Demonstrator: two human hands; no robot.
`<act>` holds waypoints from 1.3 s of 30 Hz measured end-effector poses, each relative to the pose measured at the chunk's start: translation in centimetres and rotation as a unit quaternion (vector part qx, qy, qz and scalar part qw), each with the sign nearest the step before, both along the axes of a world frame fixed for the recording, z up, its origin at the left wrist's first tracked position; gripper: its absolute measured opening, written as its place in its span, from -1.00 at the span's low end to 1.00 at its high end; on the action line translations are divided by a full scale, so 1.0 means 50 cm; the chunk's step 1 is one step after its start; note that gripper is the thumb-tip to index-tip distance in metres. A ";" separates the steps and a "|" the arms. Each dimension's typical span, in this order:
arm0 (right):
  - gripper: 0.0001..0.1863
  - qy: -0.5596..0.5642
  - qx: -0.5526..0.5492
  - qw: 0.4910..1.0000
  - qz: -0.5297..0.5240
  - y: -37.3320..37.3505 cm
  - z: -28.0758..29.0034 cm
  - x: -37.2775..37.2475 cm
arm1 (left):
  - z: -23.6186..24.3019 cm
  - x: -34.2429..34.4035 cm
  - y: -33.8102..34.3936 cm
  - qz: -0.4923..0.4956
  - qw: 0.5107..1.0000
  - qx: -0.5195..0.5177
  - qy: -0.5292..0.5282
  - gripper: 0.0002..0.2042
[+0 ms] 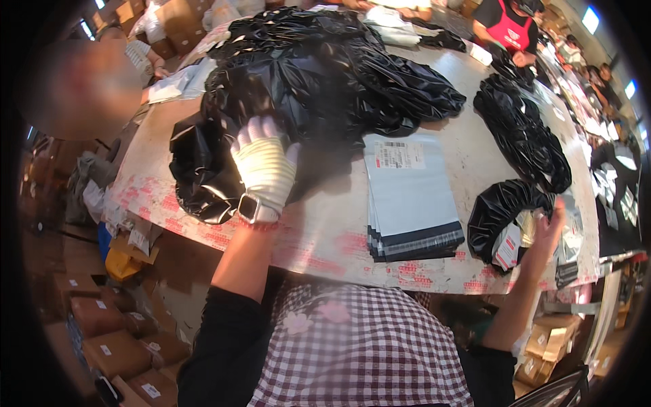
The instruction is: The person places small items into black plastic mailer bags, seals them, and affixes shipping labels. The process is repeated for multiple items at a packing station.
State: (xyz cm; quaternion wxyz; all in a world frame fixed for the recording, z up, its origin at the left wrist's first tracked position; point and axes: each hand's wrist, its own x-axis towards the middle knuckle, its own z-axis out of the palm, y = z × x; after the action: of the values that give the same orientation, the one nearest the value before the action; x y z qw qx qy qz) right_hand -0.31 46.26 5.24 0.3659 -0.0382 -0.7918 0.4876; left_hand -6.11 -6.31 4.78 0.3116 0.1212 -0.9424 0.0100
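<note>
On the left of the tabletop [468, 152], your left hand [266, 166], in a white knit glove with a watch at the wrist, lies flat and spread on the big heap of black plastic bags [305, 81]; the fingers are open and pressing down, not pinching anything; to lift one piece cleanly, I would curl the fingertips into a single fold at the heap's near edge, since the film looks slick and several layers would likely drag along otherwise; keep the palm low so the heap does not slide toward the table's edge, which is close under your wrist.

Just to the right of that hand lies a neat stack of grey mailing bags [410, 200] with a white label on the top one; it is near the heap but apart from it; try not to sweep the black plastic over it.

Your right hand [548, 227] is bare and raised at the far right edge, fingers loosely open, beside a small black bundle [498, 210] with a white and red tag; whether it touches the bundle I cannot tell; steady that bundle before you pull with the left.

Farther out, a long black pile [522, 136] lies beyond; a person in a red apron [510, 30] works across the table; brown cartons [115, 346] sit on the floor at lower left.
</note>
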 end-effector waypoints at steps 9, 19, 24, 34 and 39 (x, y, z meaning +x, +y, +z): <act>-0.48 -0.082 0.158 0.952 0.247 -0.248 -0.072 0.018 | 0.130 0.024 0.032 -0.362 0.827 0.342 0.261 -0.80; -0.45 -0.094 -0.385 0.849 0.349 -0.383 0.015 -0.022 | -0.067 -0.042 0.079 -0.553 0.543 0.609 -0.168 -0.72; -0.63 -0.260 0.035 0.934 0.244 -0.294 -0.031 -0.048 | -0.252 0.002 0.120 -0.382 0.554 0.734 -0.091 -0.72; -0.41 -0.121 0.318 0.920 0.195 -0.324 -0.023 -0.035 | -0.091 -0.018 0.219 -0.377 0.910 0.142 -0.101 -0.61; -0.79 0.015 0.385 0.900 0.205 -0.300 -0.099 0.043 | -0.192 -0.065 0.229 -0.309 0.915 0.125 -0.229 -0.43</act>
State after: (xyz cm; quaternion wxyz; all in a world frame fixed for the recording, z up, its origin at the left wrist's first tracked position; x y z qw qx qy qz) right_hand 1.85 31.26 0.27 0.2560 0.2766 -0.9022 0.2100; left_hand -9.36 5.15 -4.83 0.0572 -0.1431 -0.9720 -0.1775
